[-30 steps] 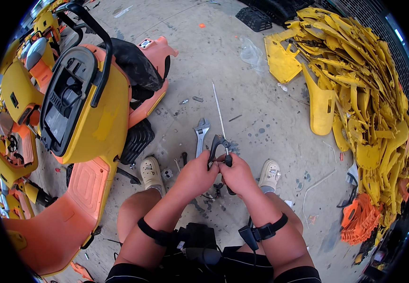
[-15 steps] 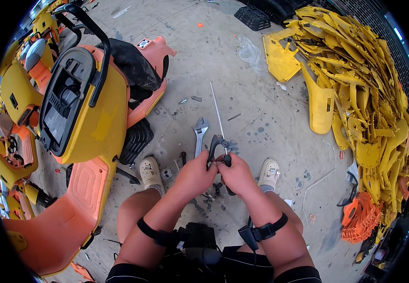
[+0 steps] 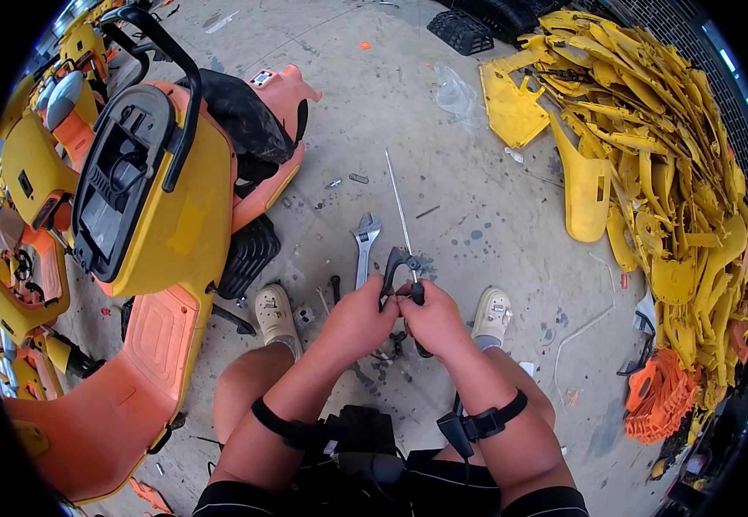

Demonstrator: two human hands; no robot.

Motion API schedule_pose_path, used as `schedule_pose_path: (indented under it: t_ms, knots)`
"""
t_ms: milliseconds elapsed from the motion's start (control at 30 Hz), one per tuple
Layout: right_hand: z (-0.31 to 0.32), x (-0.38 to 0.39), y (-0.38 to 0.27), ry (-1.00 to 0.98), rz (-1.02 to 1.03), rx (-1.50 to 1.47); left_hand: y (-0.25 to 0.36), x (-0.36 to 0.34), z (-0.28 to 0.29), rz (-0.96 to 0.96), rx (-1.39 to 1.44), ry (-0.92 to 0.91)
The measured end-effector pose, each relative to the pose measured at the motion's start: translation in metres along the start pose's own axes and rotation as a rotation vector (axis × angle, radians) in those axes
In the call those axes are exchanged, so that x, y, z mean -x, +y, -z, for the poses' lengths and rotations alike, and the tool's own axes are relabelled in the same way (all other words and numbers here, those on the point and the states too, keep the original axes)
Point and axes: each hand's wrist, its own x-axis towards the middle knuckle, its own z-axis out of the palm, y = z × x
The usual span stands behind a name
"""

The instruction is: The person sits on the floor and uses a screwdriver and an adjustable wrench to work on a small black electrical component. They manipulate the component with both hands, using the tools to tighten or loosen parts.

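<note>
Forearms point(image 3: 309, 377) are angled inward; left hand point(image 3: 359, 322) and right hand point(image 3: 435, 320) are held close together, both curled in grips.

Relative to the left hand point(image 3: 361, 319), the adjustable wrench point(image 3: 364, 252) and the tip of the long metal rod point(image 3: 397, 202) now appear slightly farther left.

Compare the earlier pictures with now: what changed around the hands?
Nothing was visibly taken up or let go; the surroundings only sit slightly higher in the picture, likely a small camera shift. The left hand still grips the black curved part, the right hand the black-handled long thin metal rod. The silver metal adjustable wrench stays on the grey concrete floor.
</note>
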Motion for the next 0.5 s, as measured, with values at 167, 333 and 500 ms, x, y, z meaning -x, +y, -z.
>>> schedule_pose_path:
  t_ms: [167,333,500]
  knots:
    - [0.0005,0.0003,0.0003,0.009,0.001,0.007,-0.0024,0.0006,-0.0020,0.012,-0.022,-0.012]
    - [0.0000,0.0005,0.0025,0.013,0.013,0.004,-0.0032,0.0017,-0.0028,0.005,-0.036,-0.015]
    - [0.0009,0.0028,0.0010,0.004,0.009,-0.011,-0.0052,0.0019,-0.0038,0.003,-0.038,-0.020]
